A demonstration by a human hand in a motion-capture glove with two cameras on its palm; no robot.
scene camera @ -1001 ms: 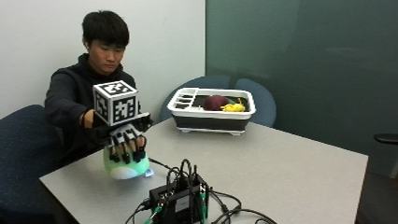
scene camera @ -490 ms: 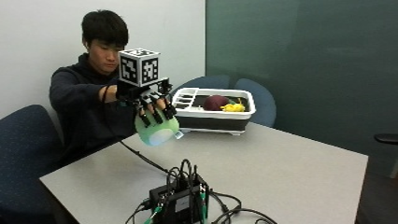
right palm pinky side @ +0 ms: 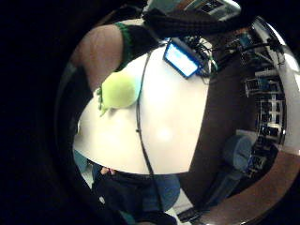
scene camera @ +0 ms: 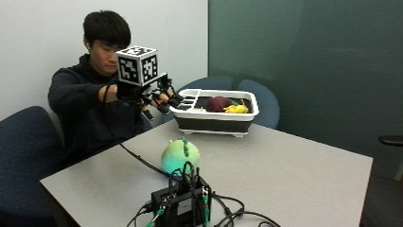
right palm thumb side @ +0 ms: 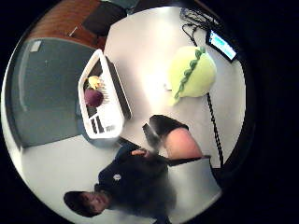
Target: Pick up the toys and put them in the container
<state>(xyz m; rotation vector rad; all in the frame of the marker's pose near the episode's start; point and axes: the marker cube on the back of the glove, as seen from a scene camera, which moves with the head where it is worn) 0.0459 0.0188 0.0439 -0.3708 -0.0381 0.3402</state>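
The table (scene camera: 296, 165) carries everything here. Toward its far edge stands the container (scene camera: 214, 118), a white tub with a dark lower band, 1 end divided into slots. Inside it lie 2 toys: a dark red round plush (scene camera: 218, 103) and, touching it, a small yellow toy (scene camera: 236, 109).

Well apart from the container, on the near half of the table, sits a green plush toy (scene camera: 180, 156) with a row of darker green spikes along its back. It rests on the tabletop; nothing touches it apart from a black cable (scene camera: 144, 161) running just beside it. A black electronics box (scene camera: 179, 204) with a lit screen and a tangle of wires stands just in front of it.

The gloved right hand (scene camera: 154, 98) hangs in the air between the person's chest and the near end of the container, above the table and well clear of the green plush. Its grip holds nothing. The fingers look loosely bent and pointed toward the container rather than closed round anything, so I read the hand as relaxed and empty.

Judging by this, 2 toys are already stowed and 1 is left out. The step in hand is the last toy, which is not in the hand. The next move would call for bringing the hand down to the green plush, closing the fingers round its soft body while keeping clear of the cable, then lifting it over the container wall.
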